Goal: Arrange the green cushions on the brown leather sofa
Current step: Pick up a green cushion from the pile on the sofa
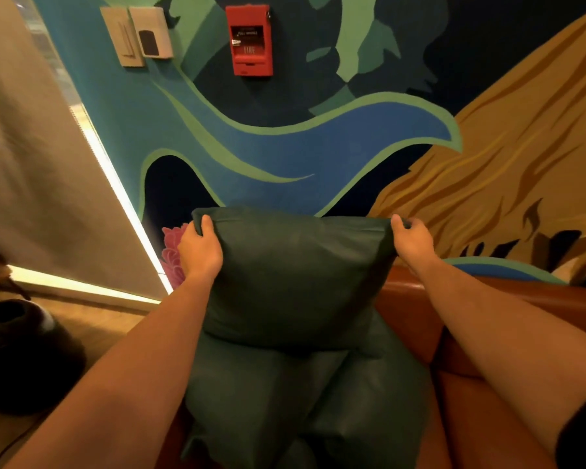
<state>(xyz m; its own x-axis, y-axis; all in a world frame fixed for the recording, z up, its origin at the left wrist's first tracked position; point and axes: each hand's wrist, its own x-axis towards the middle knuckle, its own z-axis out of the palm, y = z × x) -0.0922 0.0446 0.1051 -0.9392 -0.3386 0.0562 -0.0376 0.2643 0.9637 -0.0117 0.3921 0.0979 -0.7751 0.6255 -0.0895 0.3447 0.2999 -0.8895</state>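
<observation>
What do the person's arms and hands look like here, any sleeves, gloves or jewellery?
Both forearms are bare, with no gloves on the left hand or right hand. No rings or watch show. A dark sleeve edge appears on the right arm near the frame's lower right corner.

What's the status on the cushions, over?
Left hand and right hand grip top corners of upper green cushion. More green cushions beneath, on brown leather sofa. Nothing blocking.

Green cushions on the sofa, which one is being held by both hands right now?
The top green cushion: the left hand and right hand pinch its upper corners. The lower green cushions lie beneath it on the sofa, untouched.
</observation>
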